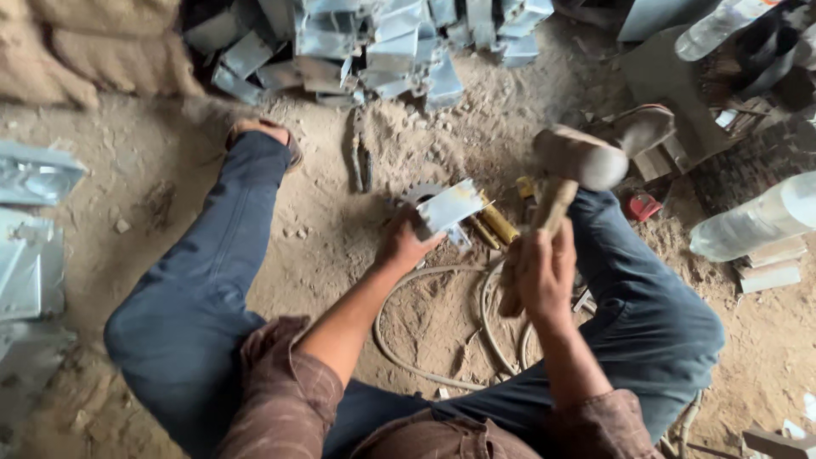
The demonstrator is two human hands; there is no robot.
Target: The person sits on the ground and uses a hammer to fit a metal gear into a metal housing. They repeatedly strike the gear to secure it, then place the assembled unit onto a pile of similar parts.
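I sit on a sandy floor with my legs spread, in blue jeans. My left hand (405, 242) grips a small bent sheet-metal piece (450, 205) and holds it over a round toothed metal part (418, 195) on the ground. My right hand (544, 272) is closed around the wooden handle of a mallet (580, 158), whose blurred head is raised above and to the right of the metal piece. Yellowish rod-like tools (495, 223) lie just right of the piece.
A pile of shiny bent metal pieces (374, 47) lies at the top, more stack at the left edge (30, 229). Pliers (363, 161) lie in the sand. A hose (425, 323) loops between my legs. Plastic bottles (756, 221), a small red object (642, 206) and wood scraps sit at right.
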